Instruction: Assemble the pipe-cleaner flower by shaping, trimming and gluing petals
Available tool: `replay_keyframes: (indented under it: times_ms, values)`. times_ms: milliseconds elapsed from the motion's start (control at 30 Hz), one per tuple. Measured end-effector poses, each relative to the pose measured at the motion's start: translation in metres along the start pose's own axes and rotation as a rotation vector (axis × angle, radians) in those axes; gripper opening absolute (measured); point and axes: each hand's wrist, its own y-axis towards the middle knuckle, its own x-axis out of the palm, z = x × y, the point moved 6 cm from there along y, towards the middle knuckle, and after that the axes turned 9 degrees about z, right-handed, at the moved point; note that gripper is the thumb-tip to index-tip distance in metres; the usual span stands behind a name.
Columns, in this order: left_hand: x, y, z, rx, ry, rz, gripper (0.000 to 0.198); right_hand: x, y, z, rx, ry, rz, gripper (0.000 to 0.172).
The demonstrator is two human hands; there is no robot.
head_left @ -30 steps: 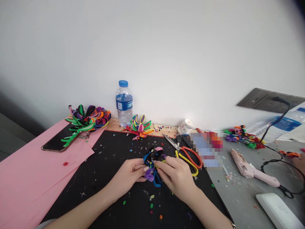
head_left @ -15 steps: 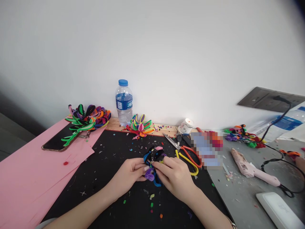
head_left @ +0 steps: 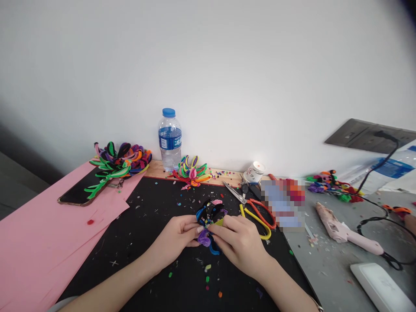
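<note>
Between my two hands is a pipe-cleaner flower (head_left: 204,238) with black, blue, purple and pink loops and small specks at its middle. My left hand (head_left: 178,236) is closed, pinching the flower's left side with thumb and fingers. From the right, my right hand (head_left: 240,238) is closed on it too, its fingertips pressed near the flower's centre and partly hiding it. Beneath the hands lies a black mat (head_left: 146,273) strewn with small coloured bits. Just beyond my right hand rest scissors (head_left: 260,212) with red and yellow handles.
A water bottle (head_left: 170,141) stands by the wall, with pipe-cleaner bunches (head_left: 121,160) to its left over a phone (head_left: 76,188) on pink paper (head_left: 48,238). Right lie a paper cup (head_left: 254,172), a glue gun (head_left: 347,232) with a cord, and a white box (head_left: 381,284). Another person's hand (head_left: 410,223) shows at the right edge.
Both hands keep their grip on the flower in nearly the same place. The fingers and loops have shifted only very slightly.
</note>
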Motion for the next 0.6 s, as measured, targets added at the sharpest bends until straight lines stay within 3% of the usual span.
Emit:
replay_keyframes:
  times_ms: [233,367,500,600]
  values:
    - [0.0,0.0,0.0,0.002,0.002,0.003,0.037,-0.001,0.001,0.0,0.005,0.001,0.013,0.022]
    - [-0.006,0.002,-0.002,0.013,-0.001,0.023,0.033,-0.021,0.0,0.018,0.107,0.18,0.069,0.022]
    - [-0.017,0.005,-0.001,0.025,0.008,0.09,0.029,-0.035,-0.005,0.048,0.278,0.353,-0.051,0.011]
    - [-0.022,0.006,0.002,0.043,0.012,0.127,0.028,-0.037,-0.013,0.067,0.402,0.383,-0.133,0.012]
